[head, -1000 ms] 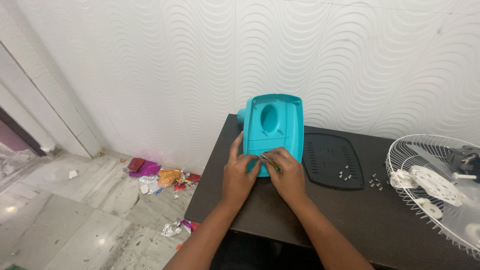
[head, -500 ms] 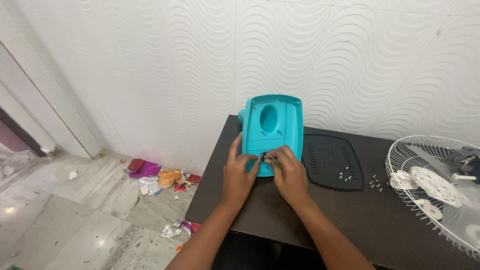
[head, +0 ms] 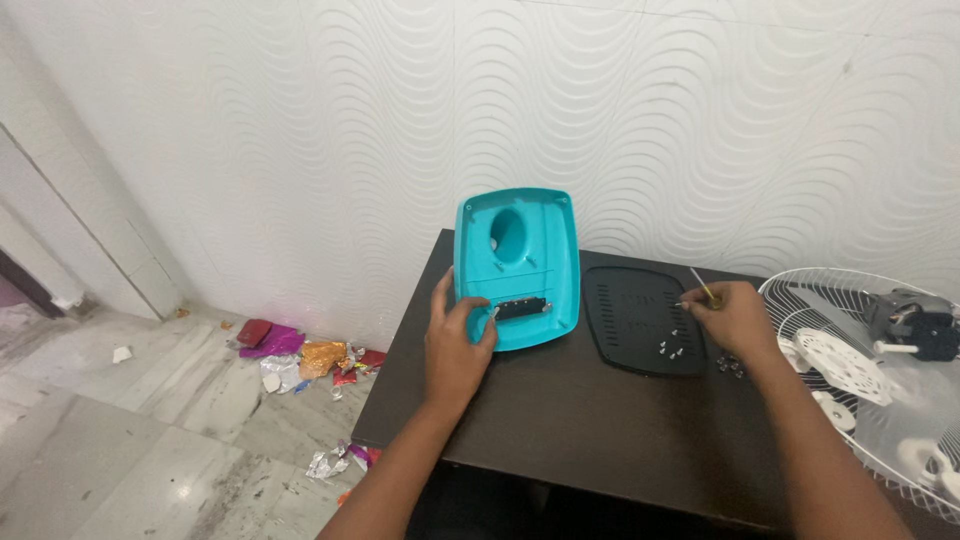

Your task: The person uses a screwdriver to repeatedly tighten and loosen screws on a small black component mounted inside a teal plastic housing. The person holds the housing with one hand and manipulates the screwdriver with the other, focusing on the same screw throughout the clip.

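A turquoise plastic fan base shell [head: 520,262] lies on the dark table [head: 560,420], with a round hole near its far end and a black part in a slot near me. My left hand [head: 455,340] rests on its near left corner, thumb and fingers gripping the edge. My right hand [head: 735,315] is over the right edge of a black vented plate [head: 635,315], pinching a thin yellowish stick-like tool [head: 703,287]. Small screws [head: 672,349] lie on the plate just below that hand.
A white wire fan guard [head: 860,370] with a motor part [head: 915,325] lies at the table's right end. More screws [head: 730,366] sit beside the plate. Crumpled wrappers [head: 300,360] litter the marble floor to the left. A white patterned wall stands behind.
My right hand has left the turquoise shell and moved right to the black plate, where it now pinches the thin tool. The left hand has stayed on the shell.
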